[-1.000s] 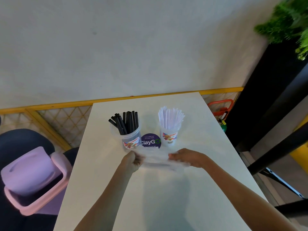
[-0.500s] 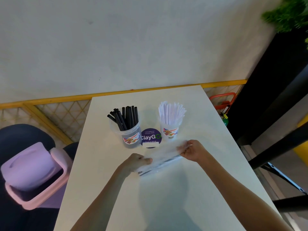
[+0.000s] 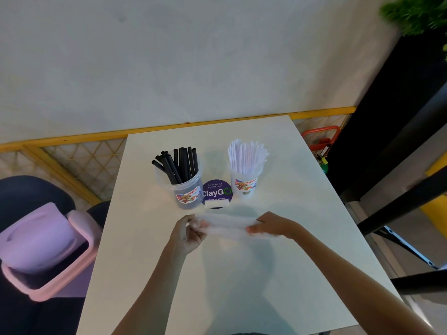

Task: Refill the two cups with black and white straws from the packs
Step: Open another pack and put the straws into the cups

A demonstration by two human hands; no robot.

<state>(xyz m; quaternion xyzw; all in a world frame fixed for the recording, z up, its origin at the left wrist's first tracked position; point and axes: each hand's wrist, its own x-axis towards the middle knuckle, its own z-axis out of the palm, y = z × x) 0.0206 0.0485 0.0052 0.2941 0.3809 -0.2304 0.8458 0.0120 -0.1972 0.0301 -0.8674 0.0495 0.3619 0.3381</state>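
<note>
Currently the clear pack [image 3: 227, 224] lies level over the table [image 3: 242, 274], just near of the two cups. The black-straw cup [image 3: 187, 192] and the white-straw cup [image 3: 244, 186] both look well stocked, so refilling appears nearly complete. The pack's contents are too blurred to tell. The left hand [image 3: 187, 234] grips its left end with curled fingers, and the right hand [image 3: 274, 226] pinches its right end. Both forearms reach forward.

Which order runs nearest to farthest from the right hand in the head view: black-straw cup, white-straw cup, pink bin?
1. White-straw cup, just beyond the right hand.
2. Black-straw cup, further left.
3. Pink bin, far left, beside the table.
</note>
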